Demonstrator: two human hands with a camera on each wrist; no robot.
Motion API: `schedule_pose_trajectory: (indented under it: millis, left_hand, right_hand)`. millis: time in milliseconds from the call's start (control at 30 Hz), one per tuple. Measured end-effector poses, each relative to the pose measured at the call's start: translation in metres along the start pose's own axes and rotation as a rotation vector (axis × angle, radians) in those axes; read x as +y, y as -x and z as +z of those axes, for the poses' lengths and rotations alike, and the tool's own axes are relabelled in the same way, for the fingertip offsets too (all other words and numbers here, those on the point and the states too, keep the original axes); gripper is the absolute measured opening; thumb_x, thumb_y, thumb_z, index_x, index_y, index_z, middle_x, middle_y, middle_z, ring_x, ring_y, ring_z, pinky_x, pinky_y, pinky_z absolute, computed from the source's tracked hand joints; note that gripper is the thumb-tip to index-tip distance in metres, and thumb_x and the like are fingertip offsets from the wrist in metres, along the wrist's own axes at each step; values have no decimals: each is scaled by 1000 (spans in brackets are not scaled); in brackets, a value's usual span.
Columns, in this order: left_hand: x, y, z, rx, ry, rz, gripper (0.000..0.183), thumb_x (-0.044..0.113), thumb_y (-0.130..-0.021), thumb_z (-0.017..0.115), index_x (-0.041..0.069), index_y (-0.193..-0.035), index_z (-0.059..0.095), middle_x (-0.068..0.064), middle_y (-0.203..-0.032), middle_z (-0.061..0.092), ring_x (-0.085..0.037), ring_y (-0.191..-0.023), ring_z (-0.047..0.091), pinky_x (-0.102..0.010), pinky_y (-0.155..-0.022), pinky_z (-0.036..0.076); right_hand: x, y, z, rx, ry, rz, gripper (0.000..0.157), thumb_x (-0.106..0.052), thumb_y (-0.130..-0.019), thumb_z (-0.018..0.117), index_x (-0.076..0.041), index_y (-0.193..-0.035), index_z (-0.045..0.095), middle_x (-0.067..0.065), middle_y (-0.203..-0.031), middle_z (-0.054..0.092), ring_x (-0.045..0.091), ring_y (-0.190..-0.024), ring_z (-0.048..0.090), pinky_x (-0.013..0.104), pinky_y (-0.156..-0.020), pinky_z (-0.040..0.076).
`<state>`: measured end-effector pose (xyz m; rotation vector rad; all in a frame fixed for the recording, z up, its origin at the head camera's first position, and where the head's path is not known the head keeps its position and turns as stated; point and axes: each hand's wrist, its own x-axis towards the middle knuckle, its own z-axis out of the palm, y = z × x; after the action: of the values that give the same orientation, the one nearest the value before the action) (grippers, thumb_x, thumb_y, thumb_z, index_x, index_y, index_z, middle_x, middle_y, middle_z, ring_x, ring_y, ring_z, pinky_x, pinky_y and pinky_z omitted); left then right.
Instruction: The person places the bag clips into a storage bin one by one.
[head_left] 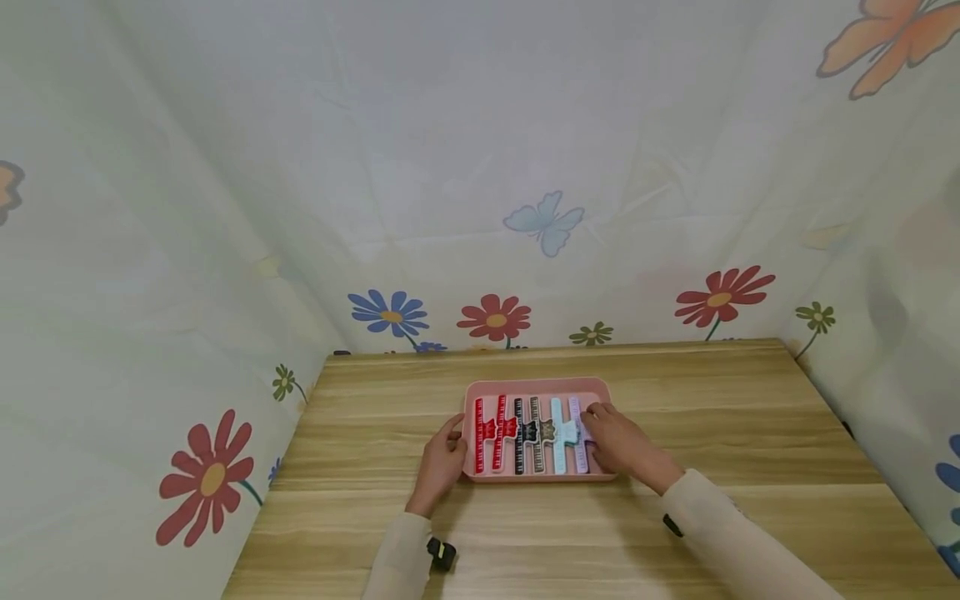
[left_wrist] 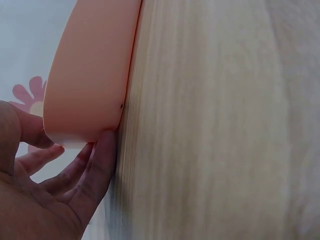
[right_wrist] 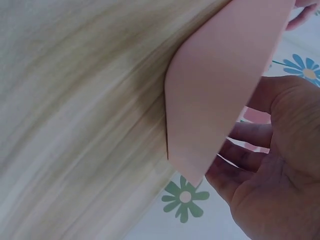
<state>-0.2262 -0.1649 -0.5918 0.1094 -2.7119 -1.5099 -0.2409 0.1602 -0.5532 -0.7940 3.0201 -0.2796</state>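
A pink tray lies on the wooden table with a row of long-barred clips in it. From left to right they are a red clip, a second red clip, a black clip, a grey-brown clip, a light blue clip and a purple clip. At the tray's left end my left hand touches the outer wall, thumb by the rim and fingers lower down. My right hand reaches over the right rim and holds the purple clip; the tray wall hides its fingertips in the right wrist view.
The wood-grain table extends around the tray on all sides. A white cloth printed with flowers and butterflies hangs behind it and at both sides. A black wrist device sits at my left sleeve.
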Motion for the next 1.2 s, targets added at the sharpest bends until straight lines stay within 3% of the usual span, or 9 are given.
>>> schedule_pose_trajectory:
  millis: [233,567,900,1033,1200]
  left_hand:
    - [-2,-1,-1,-16,-9,-6,47,11,-100,56,11,-146,56,-23,-118,70,-29,-99,71,-33,-71,57]
    - [-6,-1,-5,9,11,-41,45,18,-100,60,9,-144,57,-20,-118,69,-30,-103,72,-33,-71,58]
    - [-3,1,-9,110,-110,23,44,18,-97,61,6,-140,60,-14,-109,74,-20,-87,74,-32,-68,55]
    - [0,2,-11,169,-184,49,43,18,-97,63,7,-138,62,-12,-109,74,-20,-86,74,-39,-72,57]
    - [7,3,-14,211,-215,86,42,17,-97,62,6,-138,62,-16,-113,72,-29,-98,75,-49,-83,58]
  right_hand:
    - [1,3,-8,13,-89,70,54,-11,-89,71,6,-139,57,23,-139,57,40,-135,52,54,-111,46]
    - [-1,6,-16,14,-76,108,54,-20,-92,74,-1,-139,58,19,-140,57,42,-135,51,62,-108,45]
    - [2,8,-16,72,-19,83,54,-24,-91,76,-2,-138,59,19,-140,57,43,-134,51,65,-105,45]
    - [2,7,-16,81,7,74,55,-26,-92,76,-1,-137,59,18,-140,57,42,-134,51,65,-105,45]
    - [1,6,-17,86,-9,75,55,-28,-93,75,-3,-139,58,17,-141,56,41,-136,50,64,-106,44]
